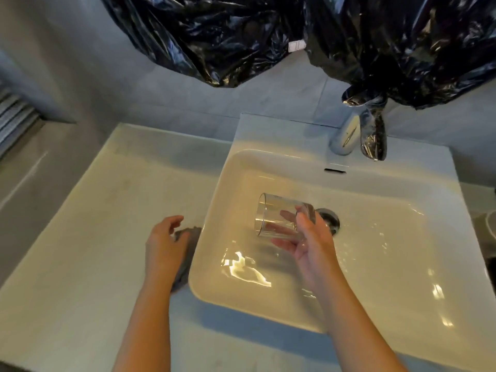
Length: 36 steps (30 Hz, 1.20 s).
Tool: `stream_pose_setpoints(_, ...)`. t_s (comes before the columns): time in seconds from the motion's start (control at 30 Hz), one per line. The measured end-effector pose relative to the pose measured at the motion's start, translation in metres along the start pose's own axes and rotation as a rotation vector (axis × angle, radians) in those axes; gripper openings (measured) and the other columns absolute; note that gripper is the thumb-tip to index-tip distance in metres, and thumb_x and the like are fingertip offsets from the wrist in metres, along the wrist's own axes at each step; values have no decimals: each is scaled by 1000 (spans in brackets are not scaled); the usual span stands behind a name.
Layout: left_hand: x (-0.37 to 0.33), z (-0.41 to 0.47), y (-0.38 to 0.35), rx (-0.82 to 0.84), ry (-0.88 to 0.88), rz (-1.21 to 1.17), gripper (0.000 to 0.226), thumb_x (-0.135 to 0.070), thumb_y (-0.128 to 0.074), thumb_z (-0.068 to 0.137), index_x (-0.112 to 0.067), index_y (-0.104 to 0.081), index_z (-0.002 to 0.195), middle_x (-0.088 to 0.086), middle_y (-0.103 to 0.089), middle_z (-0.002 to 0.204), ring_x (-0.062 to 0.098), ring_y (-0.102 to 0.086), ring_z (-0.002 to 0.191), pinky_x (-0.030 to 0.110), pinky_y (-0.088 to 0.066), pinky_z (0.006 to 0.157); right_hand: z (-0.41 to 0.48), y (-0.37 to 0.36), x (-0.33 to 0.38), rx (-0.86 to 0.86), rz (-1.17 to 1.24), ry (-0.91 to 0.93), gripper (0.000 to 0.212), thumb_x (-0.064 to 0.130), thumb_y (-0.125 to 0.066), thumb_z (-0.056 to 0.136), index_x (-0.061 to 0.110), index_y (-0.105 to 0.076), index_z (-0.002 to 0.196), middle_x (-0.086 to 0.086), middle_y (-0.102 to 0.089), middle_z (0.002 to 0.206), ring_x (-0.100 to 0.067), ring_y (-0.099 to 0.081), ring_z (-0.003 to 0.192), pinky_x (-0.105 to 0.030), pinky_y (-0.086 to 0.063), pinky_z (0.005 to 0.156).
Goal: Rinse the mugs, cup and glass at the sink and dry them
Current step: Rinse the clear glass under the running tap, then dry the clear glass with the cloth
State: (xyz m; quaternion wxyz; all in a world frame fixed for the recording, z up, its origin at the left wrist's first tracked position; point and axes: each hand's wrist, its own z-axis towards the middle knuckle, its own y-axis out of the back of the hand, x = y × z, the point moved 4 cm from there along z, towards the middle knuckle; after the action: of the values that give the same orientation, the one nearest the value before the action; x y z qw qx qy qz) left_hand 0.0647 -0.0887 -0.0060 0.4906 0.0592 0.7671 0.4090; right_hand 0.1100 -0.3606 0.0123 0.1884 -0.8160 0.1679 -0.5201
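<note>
**poster1:** Clear glass [279,218], tipped right over on its side in the right hand [308,245], hanging above the sink [402,264] basin. The fingers [284,241] were wrapped round the base end with the thumb on top. So the long axis ran off to the left of the fingers, and the open mouth faced the other hand. The drain [328,218] sat just behind the fingers. The tap [345,135] was further back and to their right, and I couldn't make out any stream from it.

**poster2:** ok, and the drying bit? where was the cloth?

**poster1:** A grey cloth [188,259] was under the left hand [163,245], on the surface [94,237] hard against the sink's left rim. That hand's fingers were bent over the cloth's far end. It was too blurry to say whether they'd actually pinched it or were just resting on it.

**poster2:** so the mouth was basically aimed at the cloth hand?

**poster1:** Pretty much. The mouth was the end nearest the left fingers, with only the rim of the sink between them. My guess is the glass was rinsed and drying was up next. The left hand was the nearer one to bring the cloth across to that opening, while the right just kept the base steady. The one risk I'd flag is a wet glass held only by its base end, which could slip.
</note>
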Motion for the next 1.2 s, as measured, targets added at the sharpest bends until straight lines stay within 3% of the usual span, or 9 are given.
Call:
stream_pose_setpoints(0.1, 23, 11, -22, 267, 25, 202, 60, -26, -75, 80, -19, -54, 135, 10, -56, 132, 28, -53, 119, 35, -42, 97, 1, -4, -9, -3, -46, -27, 68, 41, -77, 70, 16, -54, 129, -10, -71, 117, -39, -68, 104, -35, -61, 66)
stream_pose_setpoints(0.3, 36, 11, -31, 213, -20, 302, 42, -13, -66, 82, -25, -64, 122, 11, -50, 126, 33, -52, 110, 38, -46, 94, 1, -7, -20, -3, -77, -66, 104, 61, -90, 46, 18, -53, 133, -10, -69, 122, -35, -69, 107, -34, -60, 67)
stream_pose_setpoints(0.43, 13, 12, -9, 69, -25, 114, 54, 11, -49, 72, -24, -71, 107, 8, -67, 107, 20, -60, 90, 24, -43, 78, -2, -8, -18, 6, -50, -67, 100, 58, -90, 47, 16, -54, 131, -10, -70, 119, -34, -69, 105, -33, -60, 66)
stream_pose_setpoints(0.6, -76, -10, 37, -124, -166, -188, 50, 5, -57, 79, -26, -51, 117, -11, -58, 105, 2, -57, 93, 25, -46, 82, -6, 1, -7, -36, -24, -36, 60, 31, -71, 72, 15, -56, 128, -11, -72, 115, -34, -71, 101, -36, -60, 66)
stream_pose_setpoints(0.67, -110, -22, 35, -28, -289, -206, 44, 0, -64, 79, -31, -50, 107, -21, -55, 97, -10, -55, 87, 20, -48, 73, -9, 4, 1, -31, 24, -13, 49, 27, -65, 76, 14, -58, 123, -10, -73, 109, -35, -72, 96, -37, -62, 66)
stream_pose_setpoints(0.83, -148, -45, -16, 225, -488, -123, 46, -5, -72, 75, -38, -60, 105, -13, -55, 109, -7, -53, 97, 8, -43, 86, -11, 19, 24, -43, 125, 61, 36, 25, -55, 82, 12, -57, 115, -13, -71, 104, -31, -74, 82, -36, -61, 63)
stream_pose_setpoints(0.93, -162, -58, -45, 321, -543, -152, 50, -8, -74, 75, -34, -61, 116, -19, -62, 102, -4, -56, 96, 7, -45, 84, -10, 33, 31, -66, 61, 91, 40, 27, -56, 82, 10, -57, 118, -17, -69, 111, -28, -74, 85, -37, -61, 67)
stream_pose_setpoints(1.1, -175, -69, -80, 480, -541, -261, 37, -2, -73, 75, -30, -70, 101, -20, -68, 84, 4, -65, 75, 20, -55, 71, -5, 62, 35, -105, -10, 133, 65, 48, -76, 74, 10, -58, 123, -18, -69, 116, -32, -69, 101, -40, -61, 74)
stream_pose_setpoints(1.2, -176, -77, -95, 681, -612, -268, 40, -10, -61, 79, -31, -68, 113, -29, -67, 83, 1, -64, 77, 29, -44, 104, -3, 77, 38, -76, 10, 155, 80, 57, -85, 61, 9, -62, 121, -17, -70, 112, -29, -70, 99, -37, -60, 71)
